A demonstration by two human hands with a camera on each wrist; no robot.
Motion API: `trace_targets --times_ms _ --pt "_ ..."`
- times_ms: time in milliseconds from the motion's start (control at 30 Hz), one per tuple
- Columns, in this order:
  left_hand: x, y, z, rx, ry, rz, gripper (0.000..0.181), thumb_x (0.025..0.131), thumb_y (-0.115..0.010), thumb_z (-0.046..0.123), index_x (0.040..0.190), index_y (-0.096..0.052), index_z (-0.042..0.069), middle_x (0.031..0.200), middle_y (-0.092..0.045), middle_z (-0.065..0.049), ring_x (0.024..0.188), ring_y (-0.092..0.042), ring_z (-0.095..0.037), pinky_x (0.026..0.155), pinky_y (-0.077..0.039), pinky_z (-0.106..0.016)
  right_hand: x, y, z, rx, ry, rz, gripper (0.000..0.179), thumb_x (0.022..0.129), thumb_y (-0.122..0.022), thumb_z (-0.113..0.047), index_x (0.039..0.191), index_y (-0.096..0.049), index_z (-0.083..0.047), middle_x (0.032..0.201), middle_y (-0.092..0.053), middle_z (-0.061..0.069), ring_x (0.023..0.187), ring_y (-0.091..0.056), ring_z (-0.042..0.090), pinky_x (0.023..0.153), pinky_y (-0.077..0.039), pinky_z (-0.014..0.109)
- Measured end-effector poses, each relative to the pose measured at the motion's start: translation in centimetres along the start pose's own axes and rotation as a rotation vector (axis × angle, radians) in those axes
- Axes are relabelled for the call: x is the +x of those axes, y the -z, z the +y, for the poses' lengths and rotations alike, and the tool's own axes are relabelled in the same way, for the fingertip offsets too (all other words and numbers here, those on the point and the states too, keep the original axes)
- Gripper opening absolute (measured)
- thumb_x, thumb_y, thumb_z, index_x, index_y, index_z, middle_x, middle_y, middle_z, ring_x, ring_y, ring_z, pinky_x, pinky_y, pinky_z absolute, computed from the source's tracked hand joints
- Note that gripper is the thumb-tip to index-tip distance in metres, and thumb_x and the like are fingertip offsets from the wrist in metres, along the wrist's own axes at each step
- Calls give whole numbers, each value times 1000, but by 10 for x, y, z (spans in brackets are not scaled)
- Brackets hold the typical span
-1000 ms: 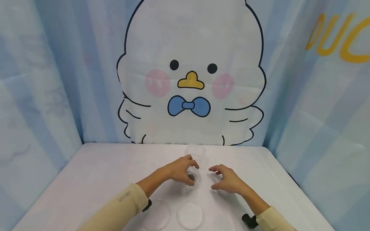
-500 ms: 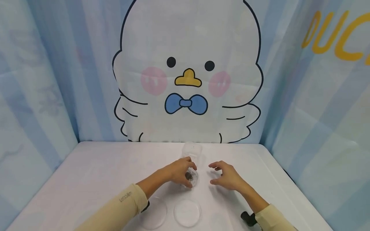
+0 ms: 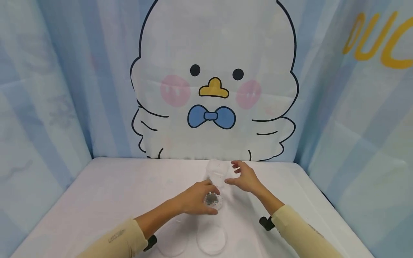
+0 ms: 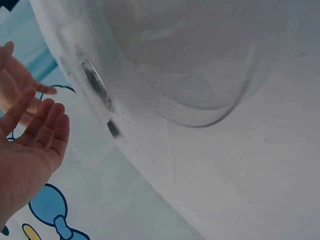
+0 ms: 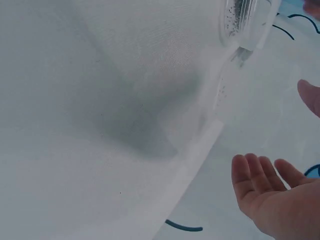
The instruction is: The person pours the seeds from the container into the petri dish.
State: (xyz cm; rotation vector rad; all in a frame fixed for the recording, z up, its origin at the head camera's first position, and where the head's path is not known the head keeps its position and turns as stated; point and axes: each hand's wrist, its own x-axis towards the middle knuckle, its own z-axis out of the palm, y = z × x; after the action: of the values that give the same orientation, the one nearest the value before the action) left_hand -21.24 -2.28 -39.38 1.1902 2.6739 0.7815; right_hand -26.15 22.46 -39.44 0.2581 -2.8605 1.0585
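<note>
My left hand (image 3: 196, 199) curves loosely round the left side of a small clear round dish (image 3: 212, 200), its thumb and fingers spread. Dark grey material sits in the middle of the dish with white bits round it. The left wrist view shows the left fingers (image 4: 47, 127) apart from the dish (image 4: 95, 82). My right hand (image 3: 246, 178) hovers at the right of a clear plastic container (image 3: 217, 168) near the back edge, fingers parted and holding nothing. In the right wrist view its fingers (image 5: 257, 175) are relaxed, and dark specks show in a clear vessel (image 5: 245, 20).
Two clear round lids or shallow discs (image 3: 211, 239) (image 3: 173, 238) lie side by side at the front of the white table (image 3: 106, 200). A curtain (image 3: 109, 89) with a cartoon bird hangs directly behind the table's back edge.
My right hand has moved forward and slightly left, from beside the dish to beside the clear container. My left hand has shifted slightly back and spread wider, showing more of the dish's dark contents.
</note>
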Motion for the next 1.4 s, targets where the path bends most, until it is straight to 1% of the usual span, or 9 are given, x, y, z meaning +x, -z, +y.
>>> trace_targets --times_ms 167,267,367,533,733,900,1067,1267,1400 --pt "-30 -7 13 -66 65 -78 77 78 -89 51 139 -62 13 129 -59 -3 117 -59 -18 100 -52 -33 18 -7 1 71 -75 -82 97 80 -91 -31 156 -38 -2 151 -52 22 137 -54 41 106 -52 56" --pt "-42 -11 19 -86 111 -122 90 71 -94 52 144 -58 14 130 -57 -3 118 -57 -15 99 -53 -31 26 -14 5 83 -96 -111 99 78 -92 -31 156 -39 -2 151 -52 22 137 -54 40 107 -51 55" --pt "-50 -16 22 -76 117 -143 92 67 -97 49 142 -59 13 125 -57 -1 110 -57 -8 94 -53 -25 29 -22 8 74 -107 -110 95 79 -92 -32 153 -41 -2 149 -54 22 135 -56 39 105 -52 54" --pt "-51 -24 22 -55 91 -142 83 65 -100 43 133 -66 10 112 -58 3 97 -53 -1 85 -50 -19 25 -22 11 100 -119 -86 88 80 -90 -29 150 -43 -3 147 -54 21 133 -56 38 105 -52 54" --pt "-49 -25 17 -60 104 -125 80 64 -101 39 130 -69 8 105 -57 4 89 -50 0 79 -48 -17 16 -9 19 142 -87 -109 86 83 -88 -28 150 -40 -4 149 -52 18 137 -51 37 106 -50 55" --pt "-48 -24 12 -74 87 -112 80 64 -101 38 129 -70 5 105 -59 3 89 -53 -1 78 -49 -16 -3 9 27 132 -22 -78 86 84 -87 -25 151 -38 -4 150 -53 17 139 -49 38 110 -47 55" --pt "-49 -22 12 -90 90 -95 80 62 -102 36 129 -70 6 102 -60 3 89 -55 -4 77 -49 -17 -32 25 31 91 89 -25 81 82 -89 -20 147 -42 -5 145 -57 18 133 -54 38 108 -49 57" --pt "-49 -20 15 -114 82 -73 79 59 -103 31 126 -69 7 100 -60 2 89 -55 -4 78 -48 -17 -71 30 32 47 190 26 83 76 -91 -14 145 -45 -8 141 -59 16 127 -58 37 104 -53 56" --pt "-49 -20 17 -128 82 -70 78 59 -104 29 125 -70 5 99 -60 1 87 -54 -4 77 -48 -17 -93 30 24 18 296 41 86 71 -94 -12 144 -48 -10 139 -61 9 122 -62 30 99 -56 50"
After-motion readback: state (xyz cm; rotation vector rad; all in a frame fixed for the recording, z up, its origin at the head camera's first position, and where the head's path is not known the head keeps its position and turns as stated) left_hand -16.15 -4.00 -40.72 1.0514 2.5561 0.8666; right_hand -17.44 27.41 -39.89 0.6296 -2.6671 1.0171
